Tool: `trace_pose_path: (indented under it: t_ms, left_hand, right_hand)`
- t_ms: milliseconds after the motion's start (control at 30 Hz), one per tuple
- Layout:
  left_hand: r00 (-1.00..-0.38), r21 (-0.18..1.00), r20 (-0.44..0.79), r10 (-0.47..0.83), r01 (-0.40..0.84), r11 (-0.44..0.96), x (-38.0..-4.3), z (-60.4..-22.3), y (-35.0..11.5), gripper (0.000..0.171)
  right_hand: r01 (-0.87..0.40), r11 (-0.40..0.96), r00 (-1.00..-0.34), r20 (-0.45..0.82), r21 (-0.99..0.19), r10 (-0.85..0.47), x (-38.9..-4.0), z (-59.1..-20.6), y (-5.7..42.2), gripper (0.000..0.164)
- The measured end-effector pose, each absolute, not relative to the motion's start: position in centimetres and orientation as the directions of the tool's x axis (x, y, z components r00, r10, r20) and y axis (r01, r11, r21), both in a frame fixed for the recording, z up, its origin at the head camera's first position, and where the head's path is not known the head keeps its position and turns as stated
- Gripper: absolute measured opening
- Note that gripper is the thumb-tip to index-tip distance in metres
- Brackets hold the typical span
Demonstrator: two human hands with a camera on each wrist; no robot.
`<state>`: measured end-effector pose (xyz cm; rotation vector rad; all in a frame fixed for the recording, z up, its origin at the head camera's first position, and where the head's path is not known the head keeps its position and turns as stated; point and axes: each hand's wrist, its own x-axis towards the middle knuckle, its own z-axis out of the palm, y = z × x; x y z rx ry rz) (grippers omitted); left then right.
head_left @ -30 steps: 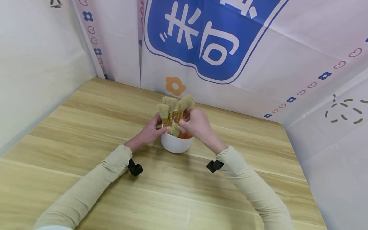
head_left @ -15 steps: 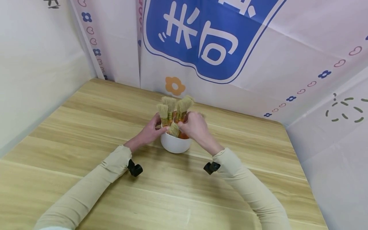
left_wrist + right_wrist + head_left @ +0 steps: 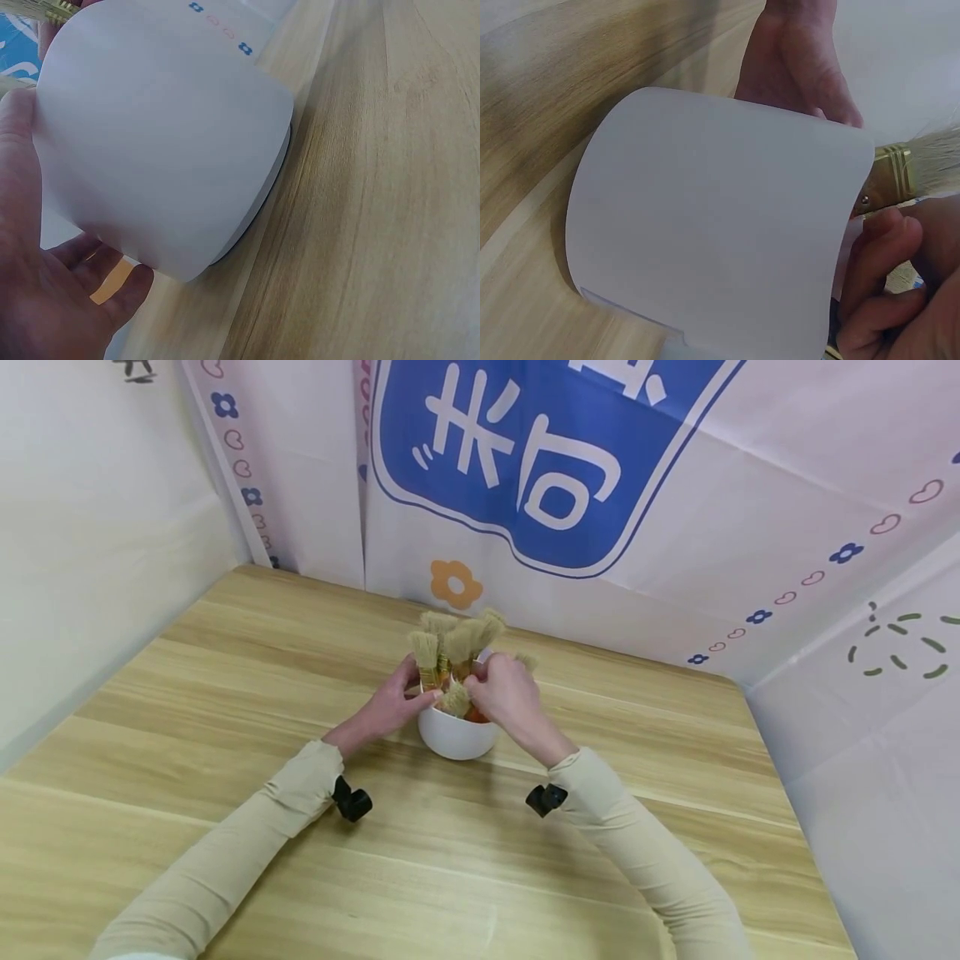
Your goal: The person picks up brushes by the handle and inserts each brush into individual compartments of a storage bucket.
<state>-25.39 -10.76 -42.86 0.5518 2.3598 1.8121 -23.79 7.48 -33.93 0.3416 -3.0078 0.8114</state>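
A white container (image 3: 457, 737) stands on the table, holding several paintbrushes with pale bristles pointing up. My left hand (image 3: 390, 697) grips its left side, thumb at the front rim and fingers reaching round the wall in the left wrist view. One brush (image 3: 425, 652) leans at the left beside that hand. At the right rim, my right hand (image 3: 510, 693) pinches a paintbrush (image 3: 460, 646) among the others; its handle is hidden. The right wrist view shows the curled fingers (image 3: 881, 262) at the container's mouth, near the metal ferrule of a brush (image 3: 889, 180).
The wood-grain table (image 3: 420, 860) meets a white printed backdrop (image 3: 645, 618) closely behind the container. White side walls (image 3: 97, 543) stand left and right. More bristles (image 3: 527, 662) show behind the right hand.
My right hand has shifted slightly left, and the brush tops by it have moved left and spread. Bristles have appeared behind that hand. The left hand keeps its grip on the container.
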Motion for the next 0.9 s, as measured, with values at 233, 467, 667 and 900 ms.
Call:
trace_pose_path:
  t_ms: [233, 467, 667, 900]
  left_hand:
    - [-0.924, 0.954, 0.126, 0.362, 0.214, 0.212, -25.5, -43.0, -10.8, 0.055]
    - [-0.923, 0.956, 0.12, 0.366, 0.207, 0.208, -25.7, -42.8, -10.9, 0.059]
    - [-0.924, 0.949, 0.116, 0.365, 0.211, 0.233, -25.9, -42.9, -11.1, 0.059]
    - [-0.917, 0.923, 0.048, 0.395, 0.192, 0.333, -26.3, -42.5, -11.7, 0.07]
  right_hand:
    - [-0.211, 0.844, -0.977, 0.071, -0.494, -0.202, -23.7, -34.0, 7.4, 0.041]
    - [-0.211, 0.849, -0.977, 0.08, -0.485, -0.197, -24.0, -34.2, 7.3, 0.043]
    - [-0.205, 0.843, -0.978, 0.063, -0.497, -0.201, -24.5, -34.3, 7.4, 0.03]
    - [-0.182, 0.757, -0.969, -0.016, -0.627, -0.246, -24.9, -33.6, 8.4, 0.02]
